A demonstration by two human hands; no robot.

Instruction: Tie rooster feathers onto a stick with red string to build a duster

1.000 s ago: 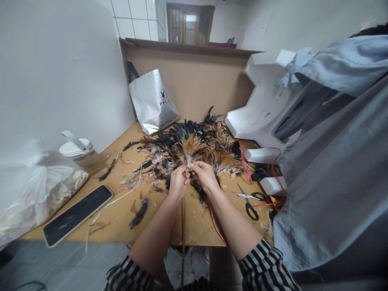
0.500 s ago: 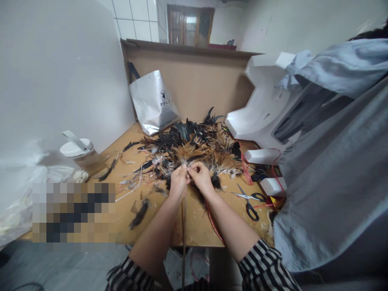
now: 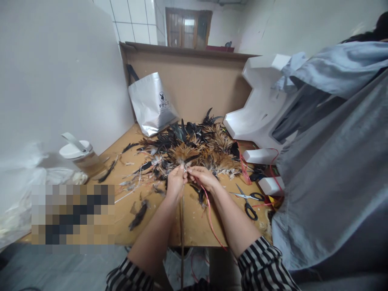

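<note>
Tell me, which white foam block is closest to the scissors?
The lower block, right beside the scissors; the other block lies farther back.

We face a scuffed tan wooden surface [image 3: 121,214] set against a plain white wall [image 3: 60,72]. A brown cardboard panel [image 3: 194,81] backs it; beyond are white wall tiles [image 3: 133,18] and a dark-framed window [image 3: 188,28], dimly lit.

A pixelated block [image 3: 72,214] masks whatever lies at the surface's [image 3: 194,226] near left corner. The left hand [image 3: 175,182] and right hand [image 3: 203,177] meet over a feather bunch [image 3: 182,153]; what the fingers [image 3: 182,167] pinch is too small to tell. The thin rod [image 3: 182,242] and red cord [image 3: 210,218] drop past the near edge, their ends unseen.
</note>
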